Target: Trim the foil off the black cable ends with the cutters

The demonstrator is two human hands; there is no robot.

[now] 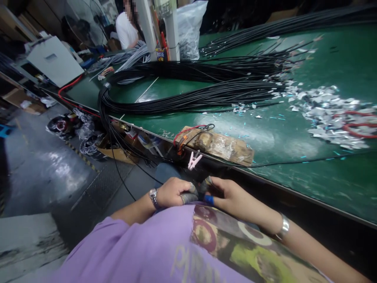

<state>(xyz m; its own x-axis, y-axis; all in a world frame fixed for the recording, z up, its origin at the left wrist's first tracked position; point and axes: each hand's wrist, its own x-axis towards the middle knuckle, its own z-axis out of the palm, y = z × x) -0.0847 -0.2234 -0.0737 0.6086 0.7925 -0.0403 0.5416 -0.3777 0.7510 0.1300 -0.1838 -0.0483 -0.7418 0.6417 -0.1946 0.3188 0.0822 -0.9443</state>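
Note:
Both my hands meet below the green table's front edge [265, 179], close to my purple shirt. My left hand [173, 192] is curled into a fist, with taped fingertips and a wristwatch on the wrist. My right hand [232, 196] has its fingers bent in towards the left hand; its fingertips are taped, one in blue, and a metal bracelet sits on the wrist. Whatever the fingers pinch between them is hidden. A thin black wire [123, 177] runs down from the table towards my hands.
Long bundles of black cables [191, 98] lie across the green table. A worn wooden block [219, 145] with red and black leads and a pink clip [193, 160] sits at the edge. Foil scraps [326, 110] are heaped at right. Another person [126, 27] sits far back.

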